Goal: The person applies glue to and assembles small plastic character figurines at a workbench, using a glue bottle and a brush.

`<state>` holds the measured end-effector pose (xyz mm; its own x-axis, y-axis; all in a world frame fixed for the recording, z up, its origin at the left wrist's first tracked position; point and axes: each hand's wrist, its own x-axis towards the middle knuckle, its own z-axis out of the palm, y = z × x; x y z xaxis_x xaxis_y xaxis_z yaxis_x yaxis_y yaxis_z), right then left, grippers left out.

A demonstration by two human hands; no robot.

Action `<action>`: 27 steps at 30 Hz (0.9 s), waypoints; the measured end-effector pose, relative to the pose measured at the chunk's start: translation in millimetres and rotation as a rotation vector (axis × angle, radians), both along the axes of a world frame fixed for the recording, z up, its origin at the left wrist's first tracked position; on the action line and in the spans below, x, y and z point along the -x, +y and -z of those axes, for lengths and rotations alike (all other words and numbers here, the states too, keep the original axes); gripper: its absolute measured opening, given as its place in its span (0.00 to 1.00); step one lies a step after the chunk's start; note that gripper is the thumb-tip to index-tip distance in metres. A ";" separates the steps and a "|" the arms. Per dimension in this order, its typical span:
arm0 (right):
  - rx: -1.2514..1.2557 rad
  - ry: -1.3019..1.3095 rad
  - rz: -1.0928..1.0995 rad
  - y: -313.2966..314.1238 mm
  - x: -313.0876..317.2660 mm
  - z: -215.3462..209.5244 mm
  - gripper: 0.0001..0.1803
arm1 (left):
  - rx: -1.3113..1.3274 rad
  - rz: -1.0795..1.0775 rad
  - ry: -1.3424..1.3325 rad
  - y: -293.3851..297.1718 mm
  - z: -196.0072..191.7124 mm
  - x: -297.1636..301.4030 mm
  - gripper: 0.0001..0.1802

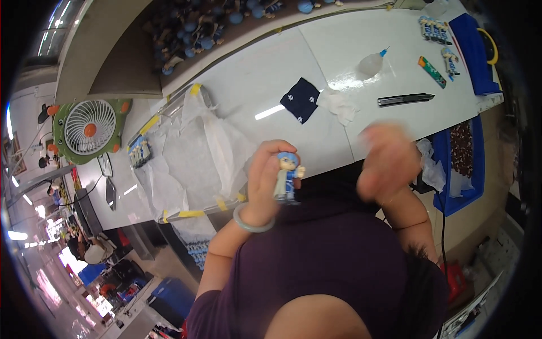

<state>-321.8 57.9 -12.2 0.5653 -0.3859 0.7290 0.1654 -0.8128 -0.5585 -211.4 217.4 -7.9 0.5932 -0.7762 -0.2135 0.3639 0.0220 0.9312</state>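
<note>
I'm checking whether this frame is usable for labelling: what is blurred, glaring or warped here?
Head view: the right hand is smeared by motion blur, so its grip cannot be read; the left hand and the small blue-haired figurine it holds are fairly sharp; ceiling light glares off the white table beside the dark cloth; the fisheye bends the table edges, and the corners go black.

View: a single head-worn fisheye camera, the left one of a side-by-side pair.
Facing: steeply downward over the person's own chest, toward the white table (271, 73) in the upper half of the frame.
Nearness: very close to the body; the torso fills the lower centre.
Distortion: straight table edges bend toward the rim, with dark corners.
Overlap: only this one view.
</note>
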 end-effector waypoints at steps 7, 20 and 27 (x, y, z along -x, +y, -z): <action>-0.163 0.411 0.285 -99.5 -23.2 33.9 0.20 | 0.104 0.121 0.414 -0.5 -6.4 -5.7 0.19; -0.672 0.494 -0.412 -14.2 -21.4 -11.7 0.16 | 0.078 0.196 0.383 9.9 -11.6 -11.0 0.16; -0.501 0.513 -0.376 0.1 -15.0 -17.9 0.18 | 0.120 0.196 0.377 7.9 -13.3 -10.3 0.17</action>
